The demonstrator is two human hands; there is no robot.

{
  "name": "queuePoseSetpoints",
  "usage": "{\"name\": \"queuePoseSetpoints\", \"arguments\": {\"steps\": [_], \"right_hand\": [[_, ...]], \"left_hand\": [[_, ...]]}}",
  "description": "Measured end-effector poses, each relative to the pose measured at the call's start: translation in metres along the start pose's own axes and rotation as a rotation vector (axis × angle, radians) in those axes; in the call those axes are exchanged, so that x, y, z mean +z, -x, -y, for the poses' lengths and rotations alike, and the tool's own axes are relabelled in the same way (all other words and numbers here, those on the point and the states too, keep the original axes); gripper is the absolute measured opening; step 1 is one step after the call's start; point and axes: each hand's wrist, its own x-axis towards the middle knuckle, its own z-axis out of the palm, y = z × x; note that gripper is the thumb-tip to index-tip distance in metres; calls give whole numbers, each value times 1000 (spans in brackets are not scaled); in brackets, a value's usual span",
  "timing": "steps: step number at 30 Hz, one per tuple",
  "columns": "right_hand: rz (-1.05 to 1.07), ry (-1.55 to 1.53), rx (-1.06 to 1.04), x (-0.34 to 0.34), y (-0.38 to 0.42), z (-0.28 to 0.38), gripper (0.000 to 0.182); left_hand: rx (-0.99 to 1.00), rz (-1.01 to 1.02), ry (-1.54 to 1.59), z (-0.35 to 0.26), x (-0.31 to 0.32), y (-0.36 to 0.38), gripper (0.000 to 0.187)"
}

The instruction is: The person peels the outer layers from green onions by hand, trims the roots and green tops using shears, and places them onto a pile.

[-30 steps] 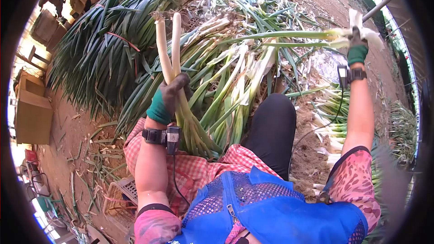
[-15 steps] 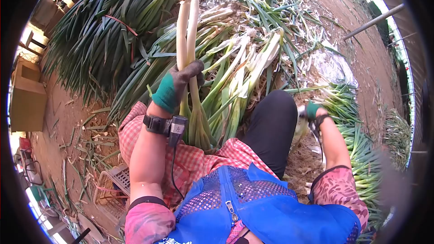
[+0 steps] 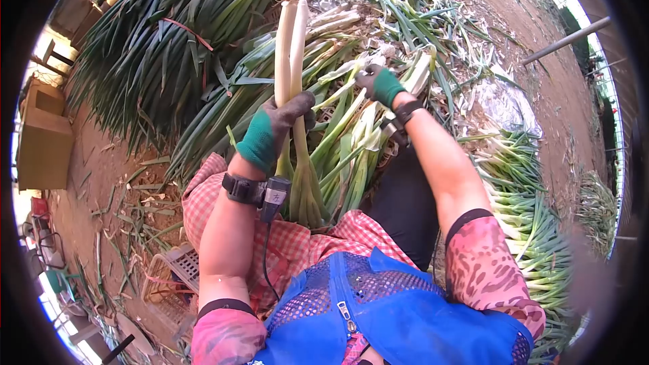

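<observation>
Two peeled leeks (image 3: 291, 47) are held upright in the head view, their white shanks pointing away from the person and their green leaves hanging down toward the lap. They are gripped by the gloved left hand (image 3: 274, 128), whose fingers are wrapped tight around the stalks where white turns to green. The gloved right hand (image 3: 378, 84) is stretched out over the pile of unpeeled leeks (image 3: 351, 135) lying in front of the knees; its fingers are curled down onto the stalks, but whether anything is clamped cannot be told. A heap of dark green leaf tops (image 3: 155, 54) lies to the left, and a row of cleaned leeks (image 3: 527, 209) is laid on the ground to the right. A brown box (image 3: 40, 142) stands at the left edge.

The leeks are judged light and fairly stiff along the white shank, limp and floppy in the leaves. The peeled surface is likely smooth and somewhat slippery, and easily bruised or snapped if bent. A hold around the firm lower shank, as seen here, would be best.
</observation>
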Motion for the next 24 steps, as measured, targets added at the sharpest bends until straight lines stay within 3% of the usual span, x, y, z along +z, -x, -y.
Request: {"name": "queuePoseSetpoints", "arguments": {"steps": [4, 7, 10, 11, 14, 18, 20, 24], "right_hand": [[-9, 541, 32, 73, 45, 6, 73], [-1, 382, 120, 74, 59, 25, 72], [-124, 50, 318, 81, 42, -7, 75], [-185, 90, 260, 84, 43, -12, 66], [-7, 99, 323, 84, 29, -10, 47], [251, -1062, 595, 100, 19, -31, 10], [222, -1194, 594, 84, 53, 6, 27], [367, -1301, 617, 88, 43, 7, 29]], "left_hand": [[-26, -24, 25, -7, -2, 3, 32], [-23, -53, 25, -5, -5, 2, 33], [-18, -51, 42, -2, -3, 1, 33], [-20, -39, 39, -1, -2, 1, 33], [9, -28, 56, 4, -1, -6, 32], [68, -65, 53, 3, -1, -6, 30], [76, -81, 65, 6, -3, -9, 30], [64, -126, 75, 6, -2, -12, 33]]}}
